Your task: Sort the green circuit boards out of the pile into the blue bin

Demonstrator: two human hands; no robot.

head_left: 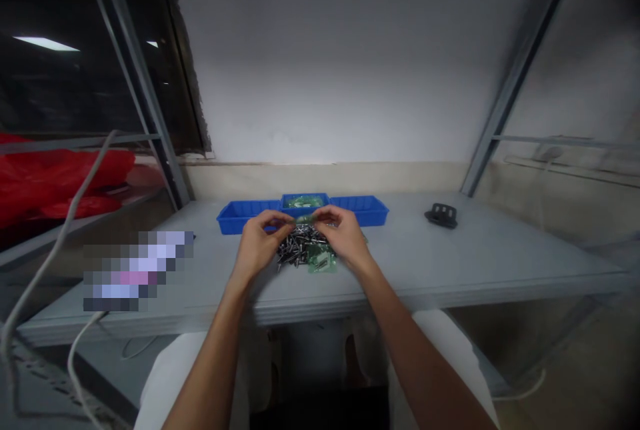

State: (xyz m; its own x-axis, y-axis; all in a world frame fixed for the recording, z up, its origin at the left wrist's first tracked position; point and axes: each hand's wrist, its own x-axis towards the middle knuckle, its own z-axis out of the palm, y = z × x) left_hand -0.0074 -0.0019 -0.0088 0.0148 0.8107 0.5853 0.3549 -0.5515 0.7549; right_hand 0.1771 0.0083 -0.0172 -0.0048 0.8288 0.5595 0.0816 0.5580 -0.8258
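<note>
Between my two hands, a small green plastic bag is stretched above a heap of screws. My left hand pinches its left edge with thumb and fingertips. Its right edge is pinched by my right hand. Below lies the pile of loose metal screws, dark and silvery, on the grey table. At the pile's front right, another green plastic bag lies flat with a few screws showing in it. Whether the held bag contains anything is too small to tell.
Behind the pile stand a left blue bin, a middle blue bin with green bags in it, and a right blue bin. A black plastic piece sits at right. A blurred-out device with a cable lies at left.
</note>
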